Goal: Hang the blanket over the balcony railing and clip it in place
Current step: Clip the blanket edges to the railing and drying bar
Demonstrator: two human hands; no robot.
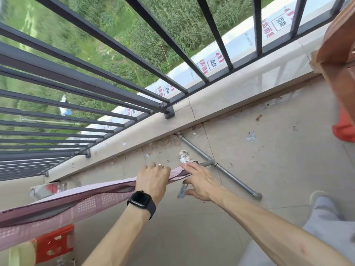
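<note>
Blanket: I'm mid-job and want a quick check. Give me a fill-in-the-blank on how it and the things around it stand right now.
1. The left hand grips the edge of the ____ blanket.
2. That hand's wrist carries a black ____.
3. The grey pipe lies on the balcony ____.
4. The blanket is not yet draped over the dark metal ____.

Missing words: pink; watch; floor; railing.
</note>
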